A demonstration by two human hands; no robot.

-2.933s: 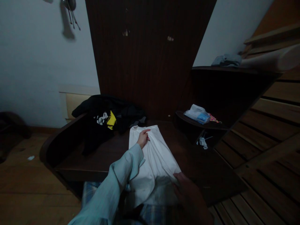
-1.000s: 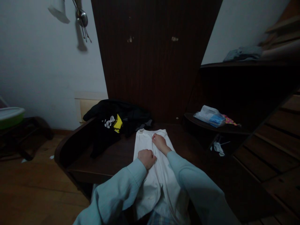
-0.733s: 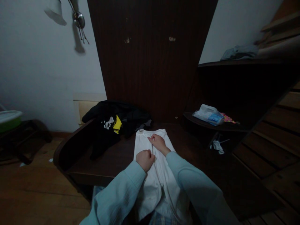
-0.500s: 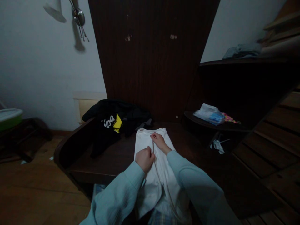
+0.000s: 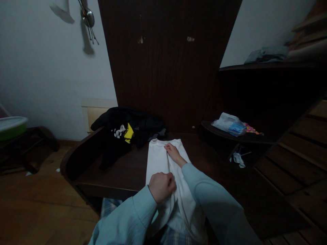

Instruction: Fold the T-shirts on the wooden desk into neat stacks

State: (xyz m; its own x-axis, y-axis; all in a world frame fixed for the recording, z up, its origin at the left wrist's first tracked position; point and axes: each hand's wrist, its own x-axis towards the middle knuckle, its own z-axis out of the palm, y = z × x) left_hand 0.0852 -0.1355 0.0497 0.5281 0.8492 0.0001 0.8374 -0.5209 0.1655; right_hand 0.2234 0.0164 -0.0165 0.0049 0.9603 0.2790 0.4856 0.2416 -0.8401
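Note:
A white garment [image 5: 157, 158] lies lengthwise on the dark wooden desk [image 5: 122, 173], its near end hanging over the edge toward my lap. My right hand [image 5: 173, 152] pinches the cloth close to the far end, where a fold runs down the middle. Nearer to me, my left hand [image 5: 162, 187] is curled closed over the same fold, with the white cloth gathered at its fingers. Part of the garment is hidden under my hands and sleeves.
Black clothing [image 5: 114, 149] with a yellow and white print is heaped at the desk's back left. On a low shelf at right lies a clear plastic packet [image 5: 230, 124]. A green-sided tub [image 5: 12, 127] stands on a stool at far left.
My left hand has slid back toward me along the garment, drawing the cloth's middle fold slightly. My right hand stays at the far end. The view has shifted a little.

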